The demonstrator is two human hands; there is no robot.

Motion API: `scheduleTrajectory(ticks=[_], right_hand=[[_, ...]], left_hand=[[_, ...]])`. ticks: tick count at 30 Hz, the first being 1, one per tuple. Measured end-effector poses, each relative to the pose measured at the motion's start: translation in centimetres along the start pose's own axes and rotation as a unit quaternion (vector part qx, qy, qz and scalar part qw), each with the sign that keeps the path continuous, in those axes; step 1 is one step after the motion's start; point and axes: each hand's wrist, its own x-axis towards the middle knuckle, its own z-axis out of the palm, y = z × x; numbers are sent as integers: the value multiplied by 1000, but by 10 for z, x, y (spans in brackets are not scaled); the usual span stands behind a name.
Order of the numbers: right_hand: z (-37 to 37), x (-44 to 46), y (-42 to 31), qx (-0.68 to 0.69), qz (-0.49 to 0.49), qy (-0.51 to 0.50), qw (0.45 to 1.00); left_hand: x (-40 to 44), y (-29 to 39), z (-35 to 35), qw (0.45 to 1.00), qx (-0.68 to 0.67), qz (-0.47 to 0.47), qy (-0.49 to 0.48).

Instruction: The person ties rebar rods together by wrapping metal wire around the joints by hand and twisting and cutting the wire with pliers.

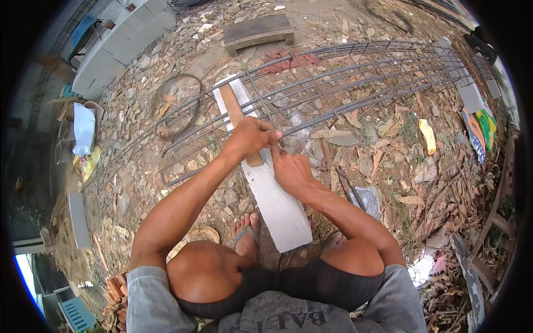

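A long cage of steel rebar [338, 108] runs from the middle to the upper right, over a pale block [280, 208] lying lengthwise in front of me. A wooden strip [231, 105] lies on the block under the bars. My left hand [250, 137] is closed at the near bar, its thumb pointing right. Just below it, my right hand [292, 171] has its fingers bent and its index finger raised to the left thumb. The fingertips meet by a crossing of the bars. Whatever they pinch is too small or hidden to make out.
A wire ring [186, 105] lies left of the cage. Beyond it stands a low bench-like block [258, 33]. A long-handled tool [351, 188] and a clear plastic bag [366, 202] lie by my right forearm. Pale blocks [119, 47] are stacked upper left. Leaves and rubble cover the ground.
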Motion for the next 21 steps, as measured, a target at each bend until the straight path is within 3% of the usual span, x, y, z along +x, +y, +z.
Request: scheduleTrajectory(ticks=[4,10,13,14,17,19,21], right_hand=[[0,-4,10,65,-4,-1,998],[8,-9,18,162,22,30,986],[11,-9,22,176,20,36,984],[12,-8,22,179,12,41,983],[2,-12,22,141,-2,14,990],[-10,-27,24,73,-72,53,993],[-53,-26,13,83,-38,-5,996]], left_hand=[[-2,8,-6,999,39,-15,-3],[19,10,-13,986,83,-29,-144],[17,6,-6,990,63,-30,-120],[8,16,-7,990,54,-90,-99],[10,9,3,990,-47,-112,-78],[12,1,15,994,-66,-83,-37],[8,-5,20,998,-28,-62,5]])
